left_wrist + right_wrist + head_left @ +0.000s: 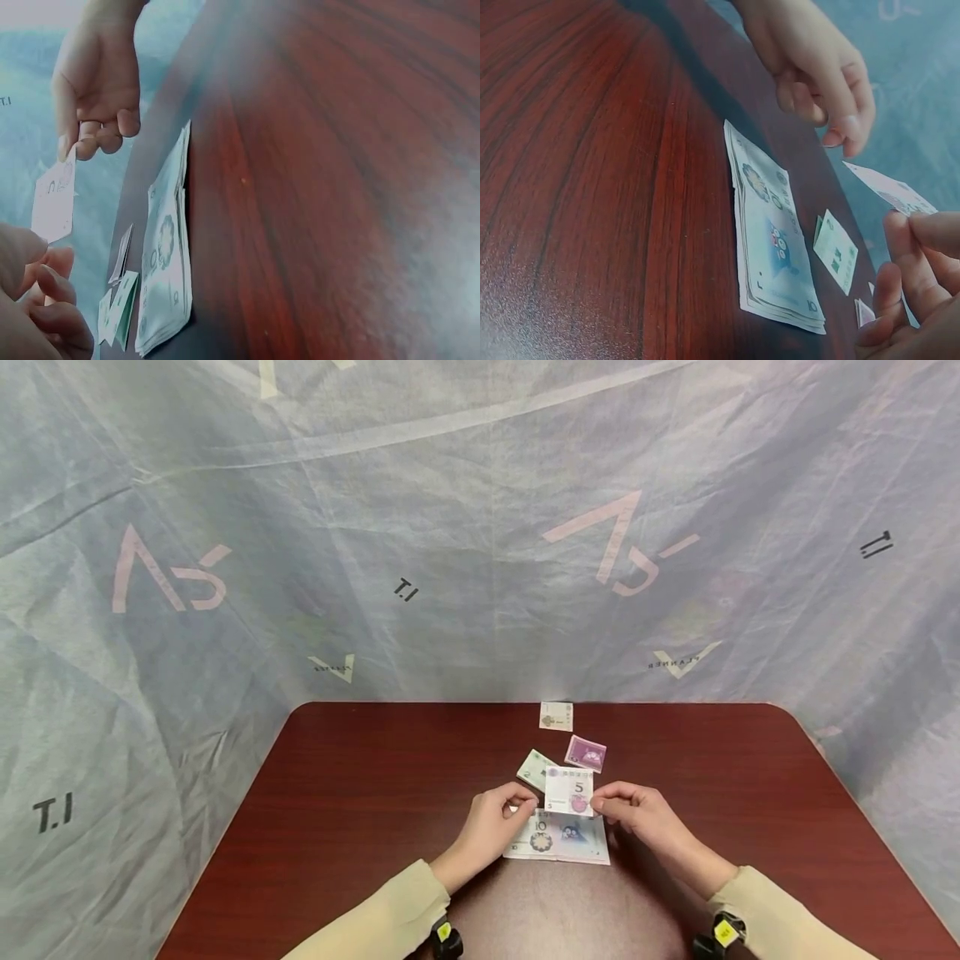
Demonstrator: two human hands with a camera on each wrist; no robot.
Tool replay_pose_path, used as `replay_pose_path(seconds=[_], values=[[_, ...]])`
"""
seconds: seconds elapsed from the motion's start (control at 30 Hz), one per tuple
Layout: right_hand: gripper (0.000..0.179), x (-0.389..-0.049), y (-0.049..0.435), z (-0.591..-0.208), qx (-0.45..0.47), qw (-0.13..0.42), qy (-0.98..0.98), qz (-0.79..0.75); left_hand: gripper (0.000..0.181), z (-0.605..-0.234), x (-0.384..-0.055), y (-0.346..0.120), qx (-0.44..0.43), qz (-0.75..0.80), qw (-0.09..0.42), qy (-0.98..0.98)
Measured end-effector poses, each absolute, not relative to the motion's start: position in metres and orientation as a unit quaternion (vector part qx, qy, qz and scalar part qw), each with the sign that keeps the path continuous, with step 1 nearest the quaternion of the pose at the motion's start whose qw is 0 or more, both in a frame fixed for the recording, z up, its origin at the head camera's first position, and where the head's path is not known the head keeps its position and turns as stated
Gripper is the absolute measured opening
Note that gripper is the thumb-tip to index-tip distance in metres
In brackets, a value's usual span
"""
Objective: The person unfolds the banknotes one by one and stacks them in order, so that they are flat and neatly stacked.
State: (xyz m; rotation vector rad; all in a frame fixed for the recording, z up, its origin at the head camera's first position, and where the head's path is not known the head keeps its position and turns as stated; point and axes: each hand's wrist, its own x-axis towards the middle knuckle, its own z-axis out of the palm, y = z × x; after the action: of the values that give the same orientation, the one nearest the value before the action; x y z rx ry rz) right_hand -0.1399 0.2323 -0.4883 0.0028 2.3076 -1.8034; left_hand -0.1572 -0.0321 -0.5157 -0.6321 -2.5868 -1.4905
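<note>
My right hand (648, 818) pinches the right edge of a small pale pink banknote (564, 792) marked 5, held up above the table. Just off the note's left edge is my left hand (495, 822), its fingers loosely bent with nothing visible between them. In the right wrist view a narrow gap shows between the left hand (817, 82) and the note's corner. Below the raised note lies a stack of larger pale blue banknotes (772, 232) marked 10, partly covered by it in the head view.
Behind the raised note lie green banknotes (534, 767) marked 2, purple banknotes (586, 754) and a pale banknote (556, 717) near the far edge. The dark red wooden table (375, 777) meets a grey printed cloth (480, 568) at its back and sides.
</note>
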Motion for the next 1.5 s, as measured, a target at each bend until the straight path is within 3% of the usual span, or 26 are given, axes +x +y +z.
replay_pose_path(seconds=[0.47, 1.07, 1.5], values=[[0.026, -0.140, 0.229, -0.488, 0.022, 0.119, 0.775, -0.621, 0.007, -0.511, -0.166, -0.019, -0.134, -0.580, -0.032, -0.803], [0.021, -0.139, 0.224, -0.493, -0.003, 0.095, 0.785, -0.612, 0.011, -0.517, -0.165, -0.016, -0.138, -0.572, -0.017, -0.808], [0.014, -0.135, 0.210, -0.496, -0.006, 0.060, 0.807, -0.588, 0.009, -0.518, -0.164, -0.014, -0.121, -0.567, 0.039, -0.814]])
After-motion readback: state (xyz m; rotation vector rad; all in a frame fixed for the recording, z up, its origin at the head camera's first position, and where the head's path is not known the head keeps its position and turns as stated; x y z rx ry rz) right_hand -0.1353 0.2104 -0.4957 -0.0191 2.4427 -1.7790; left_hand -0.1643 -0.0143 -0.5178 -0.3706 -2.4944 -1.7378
